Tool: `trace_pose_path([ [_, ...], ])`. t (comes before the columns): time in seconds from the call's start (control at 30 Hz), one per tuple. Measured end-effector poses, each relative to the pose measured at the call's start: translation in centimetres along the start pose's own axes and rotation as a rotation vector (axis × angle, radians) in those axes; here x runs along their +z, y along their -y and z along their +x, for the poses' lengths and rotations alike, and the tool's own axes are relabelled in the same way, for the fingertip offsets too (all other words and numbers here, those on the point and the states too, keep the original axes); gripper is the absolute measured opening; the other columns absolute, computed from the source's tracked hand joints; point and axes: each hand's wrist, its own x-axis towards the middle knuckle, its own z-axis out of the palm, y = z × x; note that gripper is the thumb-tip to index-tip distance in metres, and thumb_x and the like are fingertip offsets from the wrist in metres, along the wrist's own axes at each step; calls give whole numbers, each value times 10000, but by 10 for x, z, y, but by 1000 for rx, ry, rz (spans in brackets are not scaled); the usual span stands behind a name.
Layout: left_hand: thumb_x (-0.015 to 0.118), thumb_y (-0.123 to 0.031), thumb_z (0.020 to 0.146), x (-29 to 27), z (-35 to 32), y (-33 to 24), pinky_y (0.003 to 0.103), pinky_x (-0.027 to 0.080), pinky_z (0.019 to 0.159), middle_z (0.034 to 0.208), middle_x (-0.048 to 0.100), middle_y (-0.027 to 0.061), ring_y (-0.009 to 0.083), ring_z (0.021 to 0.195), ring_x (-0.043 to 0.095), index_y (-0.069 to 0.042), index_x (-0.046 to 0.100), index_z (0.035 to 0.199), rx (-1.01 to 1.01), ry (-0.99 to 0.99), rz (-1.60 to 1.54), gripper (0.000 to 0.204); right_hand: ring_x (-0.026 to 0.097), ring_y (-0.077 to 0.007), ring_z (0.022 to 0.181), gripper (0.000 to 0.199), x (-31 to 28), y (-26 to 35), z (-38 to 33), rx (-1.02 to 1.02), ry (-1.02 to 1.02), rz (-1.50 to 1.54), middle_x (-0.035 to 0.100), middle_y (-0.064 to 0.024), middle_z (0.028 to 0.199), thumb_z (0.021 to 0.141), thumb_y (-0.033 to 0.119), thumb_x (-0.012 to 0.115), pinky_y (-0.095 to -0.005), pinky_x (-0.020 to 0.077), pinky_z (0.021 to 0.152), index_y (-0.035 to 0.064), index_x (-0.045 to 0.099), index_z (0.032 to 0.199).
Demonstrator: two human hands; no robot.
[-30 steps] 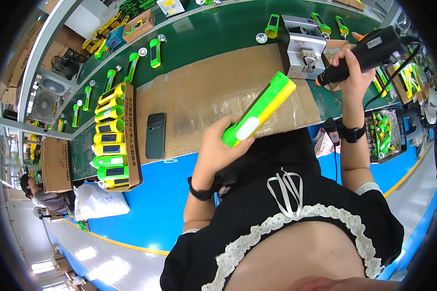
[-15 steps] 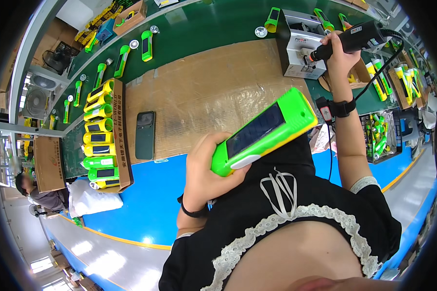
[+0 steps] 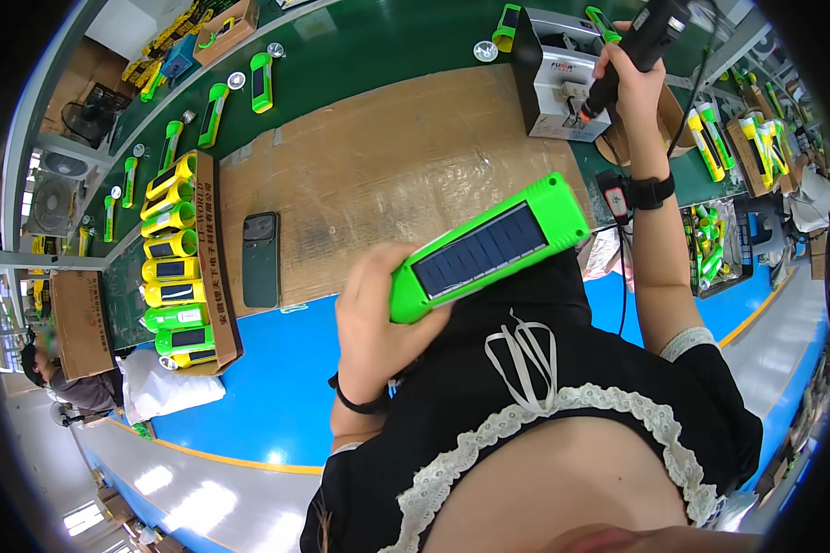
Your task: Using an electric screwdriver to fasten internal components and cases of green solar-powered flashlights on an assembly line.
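My left hand [image 3: 369,318] is wrapped round one end of a green solar flashlight [image 3: 563,217], held above the near edge of the bench. Its dark solar panel [image 3: 480,251] faces up, and small holes show at the corners of the casing. At the upper right, my right hand [image 3: 640,97] grips a black electric screwdriver [image 3: 653,35] with a cable. The driver slants down, its orange-ringed tip at the front of a grey metal screw feeder [image 3: 553,101]. Whether a screw sits on the tip is too small to tell.
A carton [image 3: 214,276] of yellow and green flashlights stands left of a dark phone [image 3: 261,263]. Flat cardboard [image 3: 369,157] covers the bench's middle. Several flashlights and round lamp heads line the back. A black crate [image 3: 742,244] of green parts stands at the right.
The flashlight has rolled in my left hand, bringing its panel to face up more squarely. My right hand has tilted the screwdriver steeper, its tip staying at the feeder. The whole view has shifted slightly.
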Motion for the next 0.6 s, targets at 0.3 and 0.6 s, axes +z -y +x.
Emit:
trace_pose_path([
  [0.3,724,-115,668,66,0,63,387,491,794,1084,566,111,316,1008,552,-78,553,1096,30,185,294,463,523,-201,565,423,22,51,-60,80,79,482,508,-106,683,804,3,525,-374,470,588,-7,393,1206],
  [0.6,758,-256,660,146,16,77,391,391,752,911,533,122,295,880,519,-12,533,957,84,244,301,445,544,-202,575,458,70,66,-105,74,229,469,519,-107,702,807,10,508,-353,487,595,-3,330,1229],
])
